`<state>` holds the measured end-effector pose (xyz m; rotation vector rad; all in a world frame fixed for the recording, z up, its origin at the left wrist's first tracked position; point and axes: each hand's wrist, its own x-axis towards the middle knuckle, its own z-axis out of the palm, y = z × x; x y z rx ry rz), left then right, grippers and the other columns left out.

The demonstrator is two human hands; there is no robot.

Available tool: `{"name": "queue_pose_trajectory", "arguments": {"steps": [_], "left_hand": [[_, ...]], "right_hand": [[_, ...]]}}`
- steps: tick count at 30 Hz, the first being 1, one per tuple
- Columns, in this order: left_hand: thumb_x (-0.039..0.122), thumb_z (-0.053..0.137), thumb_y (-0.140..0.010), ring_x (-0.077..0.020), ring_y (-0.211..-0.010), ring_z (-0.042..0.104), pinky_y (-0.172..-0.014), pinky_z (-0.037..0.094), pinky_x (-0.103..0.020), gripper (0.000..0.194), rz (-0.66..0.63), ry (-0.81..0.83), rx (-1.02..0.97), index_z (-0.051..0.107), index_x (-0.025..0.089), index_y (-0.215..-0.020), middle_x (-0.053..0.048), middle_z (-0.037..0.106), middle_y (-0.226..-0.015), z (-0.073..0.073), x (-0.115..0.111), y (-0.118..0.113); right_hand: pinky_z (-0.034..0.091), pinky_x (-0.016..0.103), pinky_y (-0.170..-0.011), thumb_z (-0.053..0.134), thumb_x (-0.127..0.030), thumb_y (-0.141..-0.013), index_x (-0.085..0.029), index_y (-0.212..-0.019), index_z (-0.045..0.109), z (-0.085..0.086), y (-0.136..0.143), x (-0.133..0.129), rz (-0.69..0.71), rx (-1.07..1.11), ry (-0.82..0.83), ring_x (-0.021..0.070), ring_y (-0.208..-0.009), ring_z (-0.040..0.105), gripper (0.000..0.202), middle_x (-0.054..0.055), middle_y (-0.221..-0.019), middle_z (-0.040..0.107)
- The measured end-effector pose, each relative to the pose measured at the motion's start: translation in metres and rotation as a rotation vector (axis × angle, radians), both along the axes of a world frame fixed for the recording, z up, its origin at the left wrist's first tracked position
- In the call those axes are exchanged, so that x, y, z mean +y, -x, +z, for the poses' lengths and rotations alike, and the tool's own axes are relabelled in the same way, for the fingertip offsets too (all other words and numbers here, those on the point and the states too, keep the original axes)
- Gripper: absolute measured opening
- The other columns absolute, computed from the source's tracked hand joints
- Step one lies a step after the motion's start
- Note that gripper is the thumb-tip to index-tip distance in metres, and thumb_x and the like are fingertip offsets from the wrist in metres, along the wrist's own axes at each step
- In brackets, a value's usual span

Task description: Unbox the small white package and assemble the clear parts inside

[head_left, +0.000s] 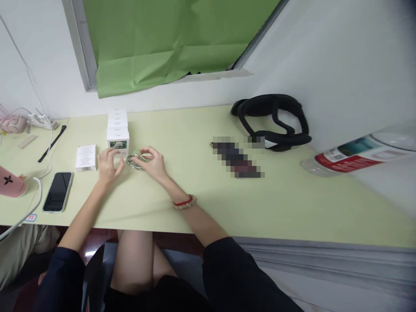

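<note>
Between the thumb and fingers of my right hand (pixel 155 164) is a small coiled cable (pixel 132 162), pale and shiny, with a round green piece at its top. My right hand is closed on it, just above the table. To the left of the coil, my left hand (pixel 109 167) has its fingers apart and holds nothing. Right behind my hands stands a row of small white boxes (pixel 117 133), the front one with a plant picture. Another white box (pixel 86 158) lies beside my left hand.
A phone (pixel 57 192), a pink cup (pixel 11 183), a black strap (pixel 52 144) and a power strip (pixel 43 121) with white cords are at left. At right are a blurred-out dark object (pixel 237 160), a black headset (pixel 276 123) and a large bottle (pixel 357 154) by the wall.
</note>
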<state>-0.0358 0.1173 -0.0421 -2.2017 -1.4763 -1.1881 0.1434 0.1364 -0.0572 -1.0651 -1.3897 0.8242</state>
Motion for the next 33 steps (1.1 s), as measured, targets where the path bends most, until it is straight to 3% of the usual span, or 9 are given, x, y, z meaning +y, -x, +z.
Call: {"name": "queue_pose_trajectory", "arguments": {"steps": [2,4,9,17,20,24,27,30,33], "left_hand": [[0.041,0.047,-0.095,-0.0243,-0.108,0.056,-0.093,0.043,-0.039,0.034,-0.155,0.077,0.072,0.052,0.015,-0.116,-0.015,0.06,-0.11,-0.004,-0.001,-0.008],[0.045,0.049,-0.095,-0.0234,-0.107,0.057,-0.092,0.044,-0.036,0.042,-0.232,0.17,0.107,0.05,0.014,-0.123,-0.015,0.061,-0.113,-0.01,0.0,-0.013],[0.039,0.045,-0.098,-0.0219,-0.107,0.059,-0.09,0.045,-0.034,0.037,-0.235,0.306,0.129,0.052,0.014,-0.124,-0.013,0.063,-0.114,-0.019,0.008,-0.011],[0.036,0.043,-0.099,-0.0194,-0.102,0.061,-0.09,0.046,-0.032,0.034,-0.279,0.345,0.098,0.055,0.014,-0.122,-0.011,0.065,-0.109,-0.016,0.008,-0.009],[0.037,0.042,-0.099,-0.02,-0.105,0.061,-0.09,0.046,-0.032,0.035,-0.25,0.332,0.123,0.055,0.014,-0.122,-0.012,0.065,-0.11,-0.016,0.008,-0.01],[0.04,0.039,-0.1,-0.0211,-0.105,0.061,-0.087,0.046,-0.032,0.038,-0.183,0.3,0.173,0.056,0.016,-0.124,-0.012,0.065,-0.111,-0.014,0.006,-0.011],[0.042,0.039,-0.099,-0.0233,-0.11,0.059,-0.091,0.044,-0.035,0.042,-0.132,0.171,0.149,0.053,0.015,-0.127,-0.016,0.062,-0.118,-0.012,-0.002,-0.015],[0.039,0.04,-0.096,-0.026,-0.118,0.054,-0.099,0.039,-0.041,0.039,-0.159,0.031,0.106,0.053,0.016,-0.124,-0.018,0.058,-0.124,-0.01,-0.015,-0.024],[0.036,0.04,-0.092,-0.0273,-0.119,0.052,-0.099,0.038,-0.044,0.035,-0.224,0.037,0.131,0.055,0.018,-0.119,-0.017,0.058,-0.123,-0.011,-0.022,-0.034]], "right_hand": [[0.056,0.034,-0.082,0.074,-0.05,-0.065,-0.018,-0.085,0.062,0.0,0.001,-0.001,0.034,0.004,-0.01,0.0176,-0.087,0.065,0.04,0.004,-0.088,0.067],[0.057,0.033,-0.08,0.071,-0.05,-0.067,-0.018,-0.088,0.063,-0.001,0.002,-0.001,0.051,0.019,-0.037,0.0179,-0.087,0.065,0.039,0.005,-0.09,0.067],[0.058,0.033,-0.079,0.066,-0.052,-0.074,-0.018,-0.089,0.065,0.0,0.003,-0.003,0.062,0.007,-0.138,0.0186,-0.086,0.065,0.036,0.006,-0.088,0.066],[0.058,0.032,-0.073,0.062,-0.058,-0.078,-0.018,-0.102,0.065,0.018,-0.002,-0.001,-0.043,0.194,-0.096,0.0202,-0.089,0.065,0.046,0.009,-0.096,0.068],[0.057,0.031,-0.071,0.063,-0.056,-0.077,-0.019,-0.099,0.065,0.01,-0.008,0.007,-0.076,0.157,-0.057,0.0199,-0.089,0.065,0.043,0.009,-0.095,0.069],[0.055,0.029,-0.066,0.059,-0.051,-0.079,-0.018,-0.099,0.064,-0.013,-0.014,0.019,-0.156,0.001,-0.011,0.0191,-0.085,0.065,0.039,0.009,-0.097,0.069],[0.054,0.029,-0.068,0.055,-0.046,-0.082,-0.017,-0.1,0.062,-0.027,-0.014,0.026,-0.253,-0.073,0.011,0.0186,-0.084,0.065,0.035,0.01,-0.1,0.068],[0.054,0.028,-0.069,0.054,-0.044,-0.085,-0.018,-0.102,0.06,-0.032,-0.013,0.031,-0.259,-0.103,-0.011,0.018,-0.088,0.064,0.032,0.01,-0.104,0.067],[0.054,0.029,-0.076,0.057,-0.036,-0.085,-0.019,-0.113,0.057,-0.033,-0.015,0.036,-0.207,-0.138,0.01,0.0167,-0.088,0.065,0.033,0.007,-0.102,0.069]]}}
